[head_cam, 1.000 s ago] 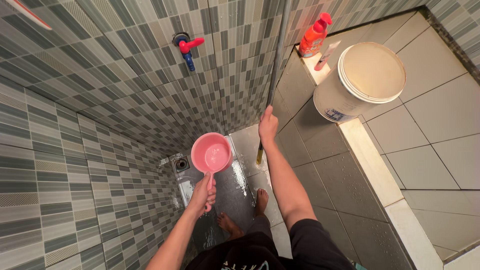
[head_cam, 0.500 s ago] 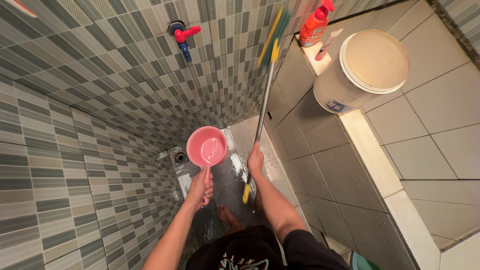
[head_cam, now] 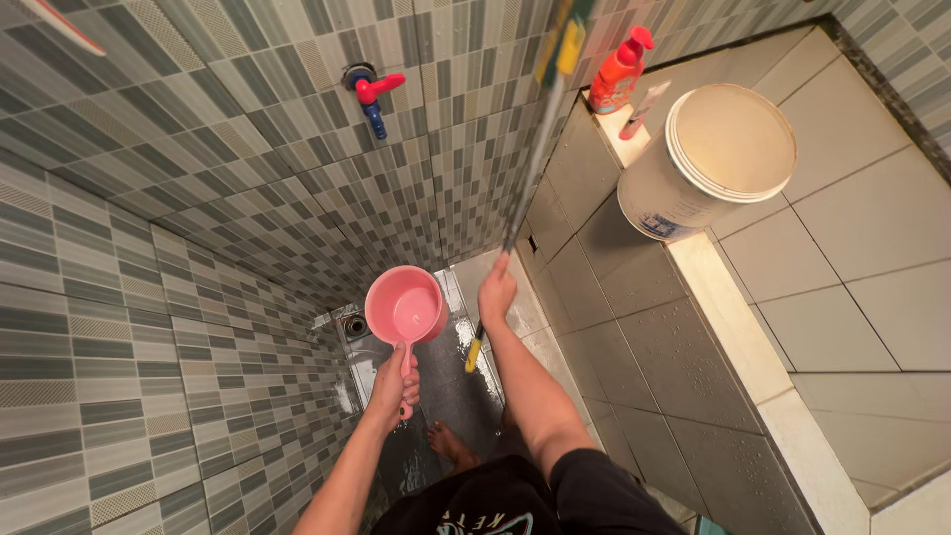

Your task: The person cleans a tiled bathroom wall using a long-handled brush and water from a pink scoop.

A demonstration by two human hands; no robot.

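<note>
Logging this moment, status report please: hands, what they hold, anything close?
Left hand grips pink plastic dipper. Right hand grips long metal pole. White plastic bucket sits apart.

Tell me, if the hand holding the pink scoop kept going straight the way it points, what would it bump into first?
Probably the tiled wall below the red-handled tap. The left hand points up along the pink water dipper toward that wall, though depth is hard to judge here.

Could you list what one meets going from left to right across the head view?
Left hand → pink dipper → right hand → orange spray bottle → white bucket.
</note>
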